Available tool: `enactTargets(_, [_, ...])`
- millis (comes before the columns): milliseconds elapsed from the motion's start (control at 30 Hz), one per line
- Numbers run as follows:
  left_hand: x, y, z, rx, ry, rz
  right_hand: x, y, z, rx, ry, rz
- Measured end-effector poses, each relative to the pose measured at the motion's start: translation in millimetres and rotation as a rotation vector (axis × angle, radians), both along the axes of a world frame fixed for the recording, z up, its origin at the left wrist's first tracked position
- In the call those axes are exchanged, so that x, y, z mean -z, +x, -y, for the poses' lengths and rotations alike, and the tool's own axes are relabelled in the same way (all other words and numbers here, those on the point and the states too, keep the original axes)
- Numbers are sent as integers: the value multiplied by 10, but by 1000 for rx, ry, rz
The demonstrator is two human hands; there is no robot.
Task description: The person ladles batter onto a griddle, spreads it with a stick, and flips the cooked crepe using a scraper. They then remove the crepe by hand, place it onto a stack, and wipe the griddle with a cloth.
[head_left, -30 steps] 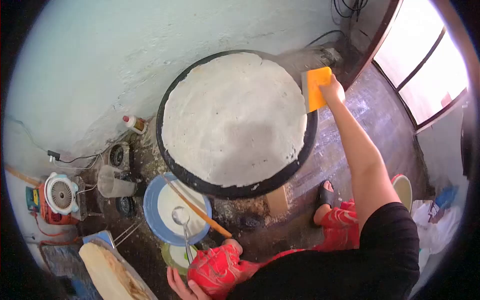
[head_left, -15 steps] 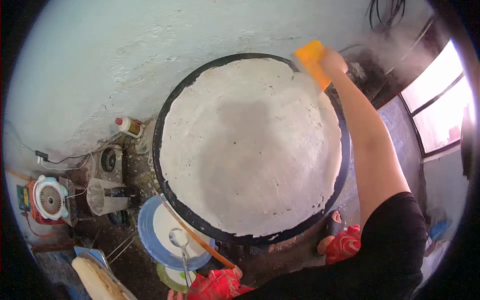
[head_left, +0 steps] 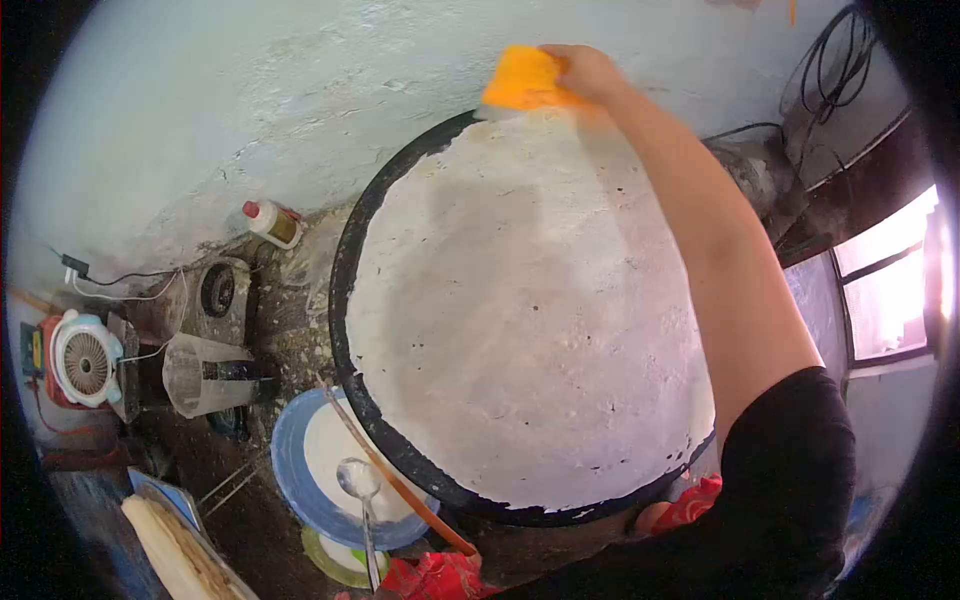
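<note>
My right hand [head_left: 585, 72] is closed around an orange scraper [head_left: 525, 78], a flat plastic piece slightly smeared by motion. The scraper is at the far rim of a large round black griddle [head_left: 345, 290]. A thin pale sheet of batter [head_left: 530, 330] covers nearly the whole griddle, with ragged edges and small holes. My right forearm passes over the right side of the sheet. My left hand does not show clearly in this view.
A blue basin [head_left: 290, 470] of white batter stands at the lower left, with a wooden stick [head_left: 400, 480] and a metal ladle [head_left: 360, 490] across it. Nearby are a green bowl [head_left: 320, 555], a clear pitcher [head_left: 190, 375], a small fan [head_left: 85, 360], a red-capped bottle [head_left: 272, 224] and folded flatbreads [head_left: 175, 545].
My right hand has swept the scraper leftward along the griddle's far edge, from the upper right to the top. The camera view has shifted slightly.
</note>
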State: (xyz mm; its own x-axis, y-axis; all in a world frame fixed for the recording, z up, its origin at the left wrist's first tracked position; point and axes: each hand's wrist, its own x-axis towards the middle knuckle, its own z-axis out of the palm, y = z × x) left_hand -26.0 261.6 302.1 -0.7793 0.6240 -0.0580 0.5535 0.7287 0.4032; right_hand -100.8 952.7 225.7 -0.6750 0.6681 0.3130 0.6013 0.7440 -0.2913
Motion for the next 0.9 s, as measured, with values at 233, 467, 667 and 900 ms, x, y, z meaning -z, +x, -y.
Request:
enactTargets(233, [-78,5,70,62,10,23,-128,-1245,1415,-738,-191,76])
enactTargets(467, [-119,173,244,30,81,-36,-253,-814,3698,-1571,-222,195])
enactTargets(667, [-84,383,601,6,220,-88,-318,1368,5039,-1910,62,466])
enactTargets(900, [49,575,989,39,355,-201,-999,2353,4457,-755,-468,551])
